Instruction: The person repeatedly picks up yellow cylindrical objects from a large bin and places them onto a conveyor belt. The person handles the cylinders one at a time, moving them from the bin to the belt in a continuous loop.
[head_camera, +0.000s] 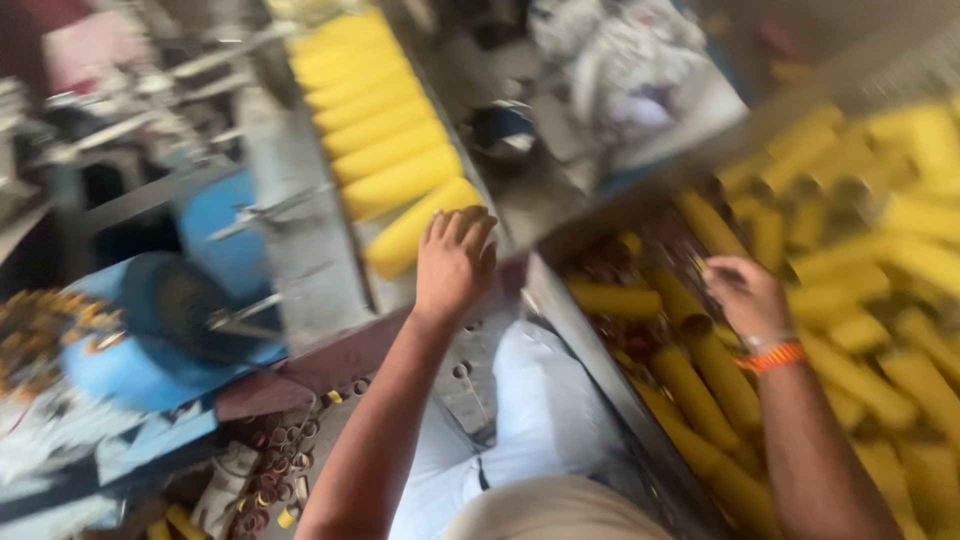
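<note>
Two hands (455, 262); eight yellow tubes (385, 125) in row; bin tubes (860, 300) too blurred to count.

No packages, labels, signs or screens can be made out in the head view. The frame is motion-blurred; nothing with a printed face, display panel or wrapped form is distinguishable anywhere in it.
</note>
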